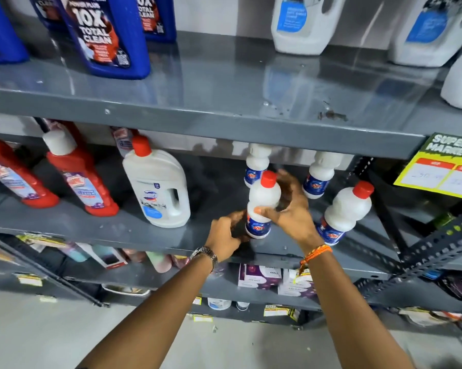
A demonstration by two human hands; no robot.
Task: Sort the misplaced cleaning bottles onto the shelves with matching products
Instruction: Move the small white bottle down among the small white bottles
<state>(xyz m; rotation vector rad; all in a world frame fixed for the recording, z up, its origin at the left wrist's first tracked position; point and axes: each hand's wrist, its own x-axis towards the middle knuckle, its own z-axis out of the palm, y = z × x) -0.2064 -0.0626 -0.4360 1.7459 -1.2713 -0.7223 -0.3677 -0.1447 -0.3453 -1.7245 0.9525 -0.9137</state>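
A small white bottle [265, 194] with a red cap and a blue label stands on the grey middle shelf [112, 230]. My right hand [291, 211] wraps its waist, thumb on the front. My left hand [224, 235] curls around its base from the left. Three matching small white bottles stand close by: one behind [256, 162], one at the back right [319, 174], one to the right [344, 211]. A larger white jug [158, 190] with a handle and a red cap stands left of them, beside two red bottles [80, 179] [14, 182].
The upper shelf [224, 83] carries blue "10X Total Clean" bottles [110, 35] at the left and white jugs [304, 25] at the right. A yellow price tag [437, 169] hangs from its edge at the right. Lower shelves hold boxes and other products. An angled metal post [437, 249] rises at the right.
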